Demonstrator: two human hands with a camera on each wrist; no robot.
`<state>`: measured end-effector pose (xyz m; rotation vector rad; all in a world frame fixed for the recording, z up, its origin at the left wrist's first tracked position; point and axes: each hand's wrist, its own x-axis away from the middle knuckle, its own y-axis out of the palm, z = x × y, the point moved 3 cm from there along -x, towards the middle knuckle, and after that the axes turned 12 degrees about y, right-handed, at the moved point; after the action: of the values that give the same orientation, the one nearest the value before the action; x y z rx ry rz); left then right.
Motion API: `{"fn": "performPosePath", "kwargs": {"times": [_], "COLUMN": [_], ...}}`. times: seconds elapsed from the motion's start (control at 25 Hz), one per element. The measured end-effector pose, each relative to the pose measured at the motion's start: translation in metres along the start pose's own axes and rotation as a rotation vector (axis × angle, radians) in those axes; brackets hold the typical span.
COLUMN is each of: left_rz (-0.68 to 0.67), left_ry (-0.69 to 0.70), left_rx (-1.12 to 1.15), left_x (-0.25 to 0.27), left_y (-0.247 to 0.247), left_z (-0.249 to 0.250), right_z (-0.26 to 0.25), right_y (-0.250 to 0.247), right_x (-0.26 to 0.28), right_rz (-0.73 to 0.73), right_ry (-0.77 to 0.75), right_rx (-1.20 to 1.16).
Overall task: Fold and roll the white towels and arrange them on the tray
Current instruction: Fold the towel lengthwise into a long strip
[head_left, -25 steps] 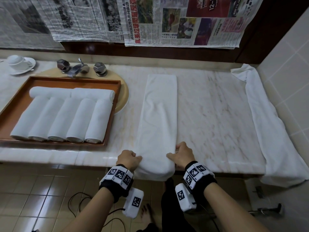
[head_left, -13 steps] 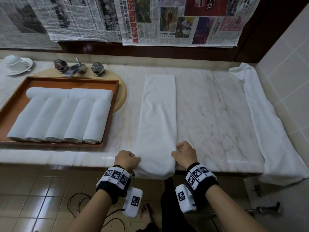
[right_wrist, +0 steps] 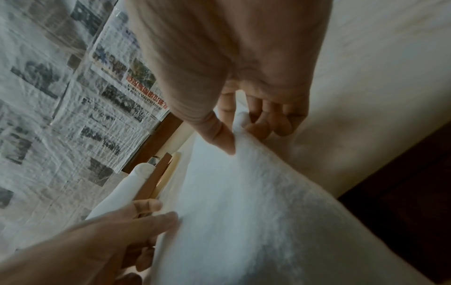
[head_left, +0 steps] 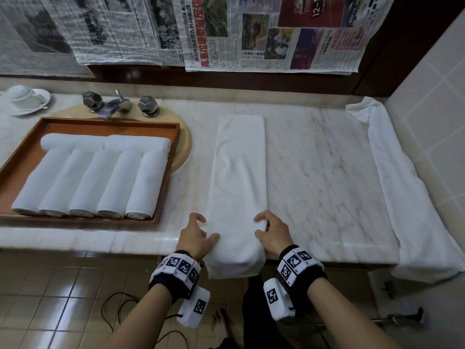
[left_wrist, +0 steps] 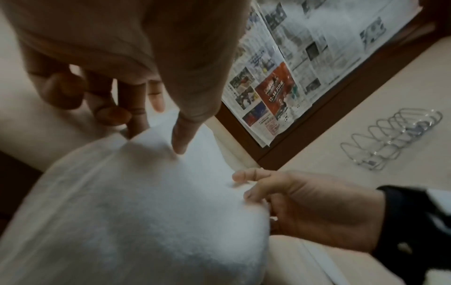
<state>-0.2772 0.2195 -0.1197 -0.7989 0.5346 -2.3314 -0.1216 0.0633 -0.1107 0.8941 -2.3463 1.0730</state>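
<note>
A pale marble counter [head_left: 314, 177] is running across the room, with brown-tiled floor [head_left: 50, 298] showing below its front edge and a white-tiled wall [head_left: 432, 102] closing it on the right. Sheets of newspaper [head_left: 251, 34] are hanging over the dark wood panel behind it. At the far left a white cup and saucer [head_left: 24, 98] are sitting near a chrome tap [head_left: 118, 104], and a wooden tray [head_left: 163, 172] is lying across the round basin below the tap. Seven rolled towels [head_left: 100, 177] are filling the tray — five side by side, two laid crosswise behind them. Another loose towel [head_left: 402, 192] is draping along the counter's right end, against the wall.

A folded white towel [head_left: 239, 172] is lying as a long strip from the back of the counter to the front, its near end hanging over the edge.

Both hands are working at that near end, one on each side. The left hand [head_left: 196, 235] is sitting at the strip's left edge, thumb lying on the cloth and fingers loosely spread beside it, gripping nothing that the wrist view shows. The right hand [head_left: 273, 233] is at the right edge — its thumb and curled fingers are pinching a fold of the towel between them.
</note>
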Motion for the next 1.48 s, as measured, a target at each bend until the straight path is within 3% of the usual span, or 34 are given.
{"fn": "performPosePath", "kwargs": {"times": [0.12, 0.24, 0.52, 0.68, 0.84, 1.08, 1.48], "left_rz": [0.033, 0.022, 0.043, -0.016, 0.093, -0.158, -0.139], "left_ry": [0.068, 0.064, 0.036, 0.004, 0.046, 0.002, 0.074], "left_rx": [0.031, 0.021, 0.034, 0.039, 0.06, -0.095, -0.086], "left_x": [-0.008, -0.012, -0.02, -0.019, -0.02, -0.021, -0.019], "left_y": [-0.004, -0.006, -0.01, -0.007, -0.01, -0.017, -0.02], "left_z": [0.005, 0.005, 0.001, -0.005, -0.005, -0.004, -0.009], "right_z": [-0.002, -0.002, 0.001, 0.0, 0.0, 0.005, 0.001], "right_y": [-0.002, -0.006, -0.008, -0.005, -0.004, 0.0, 0.001], "right_x": [-0.006, -0.01, -0.018, -0.019, -0.022, -0.026, -0.027], "right_rz": [-0.052, 0.012, -0.033, -0.033, 0.03, 0.013, 0.018], "right_ry": [0.01, -0.014, -0.007, -0.021, -0.079, -0.063, -0.065], "right_rx": [0.022, -0.003, 0.01, 0.021, -0.027, 0.043, 0.06]}}
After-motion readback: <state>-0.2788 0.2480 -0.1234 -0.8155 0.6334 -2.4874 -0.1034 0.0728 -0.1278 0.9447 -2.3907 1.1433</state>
